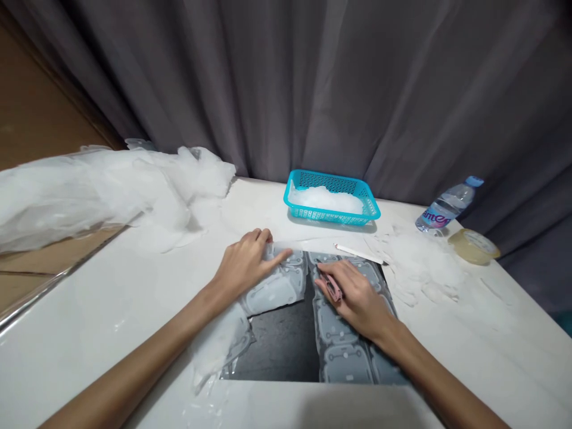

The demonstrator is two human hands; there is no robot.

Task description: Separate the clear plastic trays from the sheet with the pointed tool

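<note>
On a dark mat [281,342] lie translucent plastic sheets [339,348] printed with rounded shapes. My left hand [243,265] rests on the left sheet [274,289], fingers curled over its upper edge and pressing it down. My right hand [357,295] lies on the right strip, closed round a small pink tool [333,288] whose tip touches the sheet. A peeled white piece [218,345] hangs beside my left forearm.
A turquoise basket [331,196] with white scraps stands at the back. A water bottle [447,208] and a tape roll [473,245] are at the right. White scraps [415,262] and a white pen [357,253] lie nearby. A heap of white film [102,190] covers the left.
</note>
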